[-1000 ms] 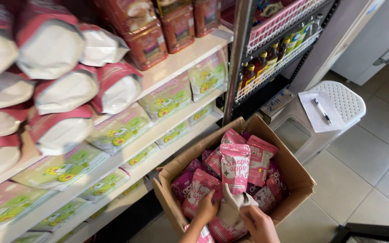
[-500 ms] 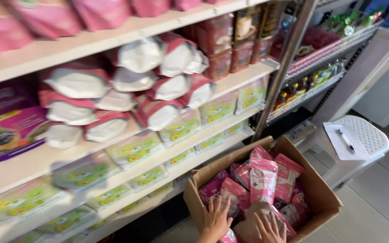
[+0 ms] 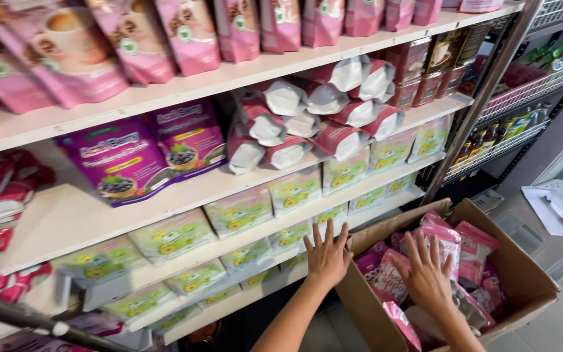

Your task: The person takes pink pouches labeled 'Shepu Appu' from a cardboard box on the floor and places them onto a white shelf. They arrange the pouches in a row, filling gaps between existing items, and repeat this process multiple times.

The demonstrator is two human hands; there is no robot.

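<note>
Both hands hover spread and empty, the left hand (image 3: 328, 255) over the box (image 3: 522, 277) rim, the right hand (image 3: 427, 274) just above the pink pouches (image 3: 454, 244) inside, where a careless grab could probably topple the upright pouches or tear a flap.

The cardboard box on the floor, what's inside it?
The cardboard box holds pink pouches. The right hand hovers over some, hiding those beneath; the bottom is covered.
</note>
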